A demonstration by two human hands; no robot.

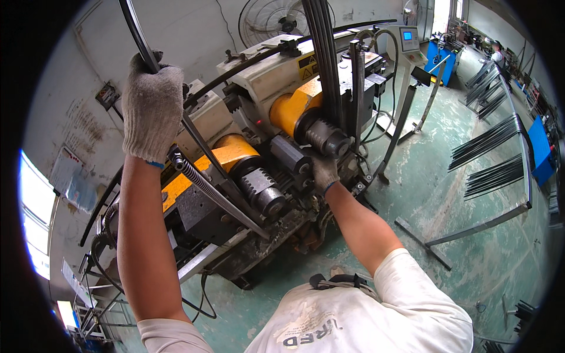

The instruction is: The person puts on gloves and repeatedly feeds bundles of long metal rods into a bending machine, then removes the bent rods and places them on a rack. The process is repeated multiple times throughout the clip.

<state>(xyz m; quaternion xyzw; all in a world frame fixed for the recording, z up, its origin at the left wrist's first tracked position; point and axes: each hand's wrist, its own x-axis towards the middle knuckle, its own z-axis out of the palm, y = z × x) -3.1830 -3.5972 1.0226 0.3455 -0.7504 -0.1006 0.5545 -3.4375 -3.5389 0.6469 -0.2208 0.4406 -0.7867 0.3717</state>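
Observation:
My left hand (152, 106), in a grey knitted glove, is raised at the upper left and closed around a long dark metal bar (134, 31). The bar rises past the picture's top edge. Below that fist, a dark strip (209, 152) slants down to the machine; whether it belongs to the same bar I cannot tell. My gloved right hand (324, 171) reaches in beside a dark faceted metal block (289, 154), below the right toothed spindle (324, 137). Its fingers are hidden there. The left toothed spindle (260, 185) projects from a yellow housing (236, 152).
Dark bars (324, 53) stand upright across the machine's right side. A spring-wrapped rod (212, 189) slants at its left. Behind are a large fan (287, 22) and a control console (408, 42). Racks of dark rods (490, 141) stand right; a person (497, 55) is farther back.

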